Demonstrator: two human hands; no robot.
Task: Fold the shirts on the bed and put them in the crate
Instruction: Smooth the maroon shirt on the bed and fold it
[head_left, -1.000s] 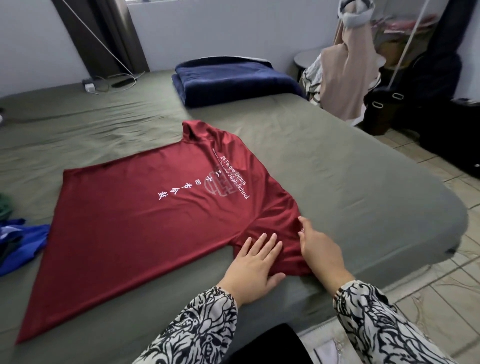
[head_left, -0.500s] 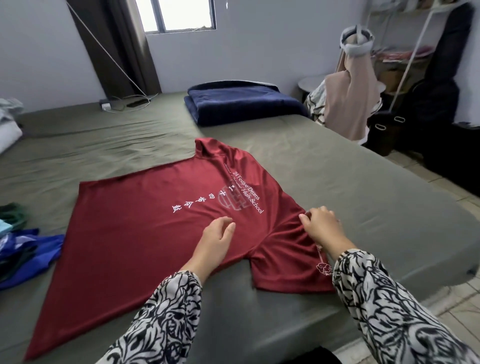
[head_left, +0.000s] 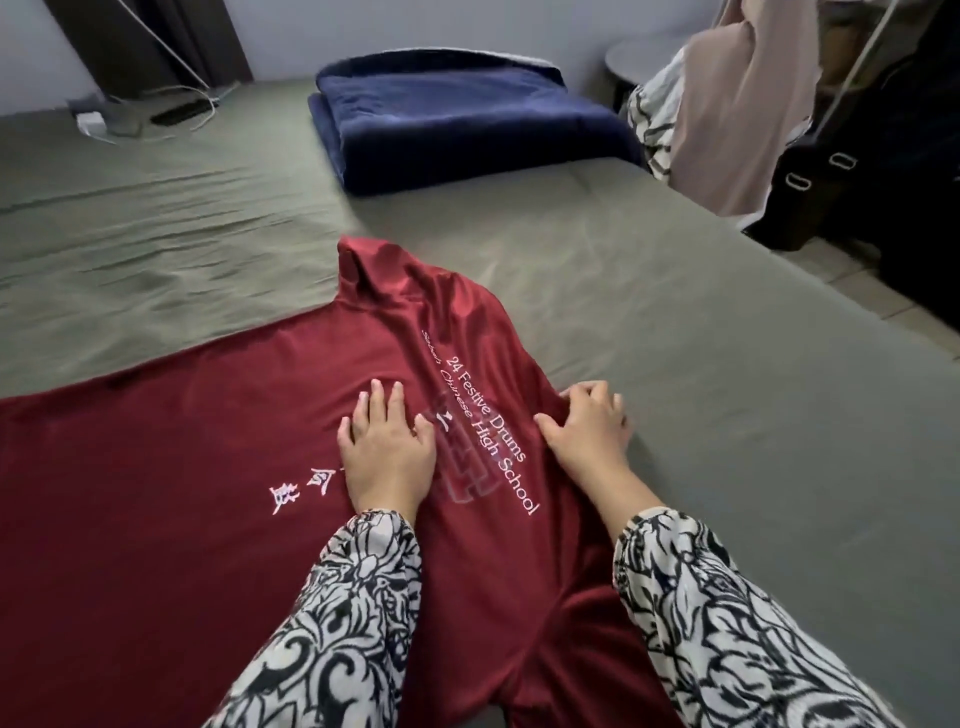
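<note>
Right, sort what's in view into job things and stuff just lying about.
Job: dark red printed shirt, spread on the olive green bed; left hand flat on it; right hand at its edge.
Lying about: folded navy blue blanket; white charger; hanging beige garment.
</note>
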